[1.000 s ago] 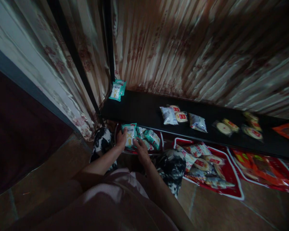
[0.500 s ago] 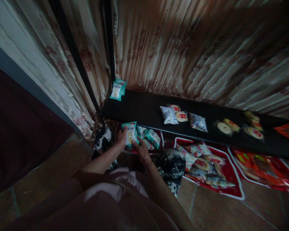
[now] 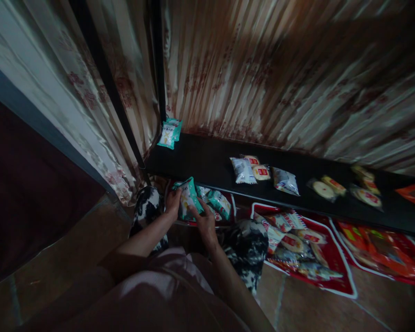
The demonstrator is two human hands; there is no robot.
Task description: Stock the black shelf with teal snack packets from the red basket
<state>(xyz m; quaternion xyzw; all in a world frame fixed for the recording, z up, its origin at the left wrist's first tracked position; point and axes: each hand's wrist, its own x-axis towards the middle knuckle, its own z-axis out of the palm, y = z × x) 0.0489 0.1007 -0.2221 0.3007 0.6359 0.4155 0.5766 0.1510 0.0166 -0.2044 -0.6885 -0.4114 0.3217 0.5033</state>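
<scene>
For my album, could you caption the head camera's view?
Left hand and right hand hold a teal-and-white snack packet over a basket by a black shelf.

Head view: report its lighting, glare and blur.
Head view: dim, the floral curtain darkest toward upper right; head view: faint glints on the lower-right orange packets; head view: print on the held teal-and-white packet too soft to read.

The snack packet is a plump pillow bag, teal around a pale front panel whose print is too blurred to read. It looks sealed. It tilts, panel up, in the grip of the left hand at its left edge and the right hand at its lower right, over a red basket.
</scene>
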